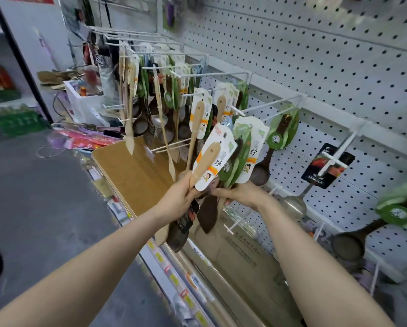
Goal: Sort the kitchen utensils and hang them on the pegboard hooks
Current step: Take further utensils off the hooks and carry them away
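both hands are closed round one fan of carded utensils, held up in front of the pegboard (339,55). the left hand (181,199) grips the handle of a light wooden spatula (207,159) on a white backing card, and a black-labelled dark piece hangs below its palm. the right hand (241,194), just beside it and touching the same bunch, curls its fingers round the stems of the green-and-white carded utensils (242,147), whose dark blades (208,208) drop beneath both wrists. nothing from the bunch is on a hook yet. above the left hand a white hook (197,93) already carries matching white-carded spatulas; up and to the right of the right hand another hook holds a green-carded dark spoon (282,131). the likeliest trouble is the grip: so many stems are pinched together that freeing one card could let the others slide out and fall onto the cardboard box (233,244) under the hands. the cards overlap and hide each other's hang holes, so a card could miss the hook tip or tear. the similar green cards also invite hanging a piece with the wrong kind.
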A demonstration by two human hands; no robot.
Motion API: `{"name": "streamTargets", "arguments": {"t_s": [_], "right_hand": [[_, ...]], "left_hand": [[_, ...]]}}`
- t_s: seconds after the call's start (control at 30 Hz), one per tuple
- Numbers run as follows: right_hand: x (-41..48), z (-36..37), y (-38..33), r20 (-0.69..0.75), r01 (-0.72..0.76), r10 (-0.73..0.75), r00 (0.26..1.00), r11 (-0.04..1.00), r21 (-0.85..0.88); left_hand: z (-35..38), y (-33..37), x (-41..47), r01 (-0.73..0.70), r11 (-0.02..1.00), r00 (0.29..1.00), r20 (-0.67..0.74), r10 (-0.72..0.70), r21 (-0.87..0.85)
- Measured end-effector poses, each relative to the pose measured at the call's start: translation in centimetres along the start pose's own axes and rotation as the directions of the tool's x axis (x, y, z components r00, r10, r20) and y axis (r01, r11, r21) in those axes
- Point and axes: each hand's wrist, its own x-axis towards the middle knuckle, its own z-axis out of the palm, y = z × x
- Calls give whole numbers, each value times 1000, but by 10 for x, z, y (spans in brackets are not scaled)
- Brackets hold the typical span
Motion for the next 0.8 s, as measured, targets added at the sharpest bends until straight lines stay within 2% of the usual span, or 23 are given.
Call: {"name": "streamTargets", "arguments": {"t_s": [0.13, 0.23, 0.37, 0.53, 0.7, 0.8], "right_hand": [[-2, 15, -8, -12, -78, 78, 997, 996, 40], [-8, 21, -15, -9, -68, 69, 998, 995, 72], [-14, 30, -22, -44, -99, 104, 994, 990, 102], [-22, 53, -37, 54, -180, 188, 981, 975, -127], [-22, 77, -56, -23, -208, 207, 978, 959, -191], [-14, 92, -79, -85, -164, 149, 985, 966, -202]], "left_hand": [[-22, -11, 0, 76, 990, 993, -80, -86, -122], [-32, -16, -1, 100, 974, 986, -114, -125, -202], [-41, -24, -4, 116, 971, 984, -108, -141, -208], [-52, -34, -10, 99, 983, 992, -57, -109, -157], [-70, -45, -22, 87, 983, 994, -58, -97, -164], [-88, -51, -35, 79, 982, 991, -93, -96, -174]]}}
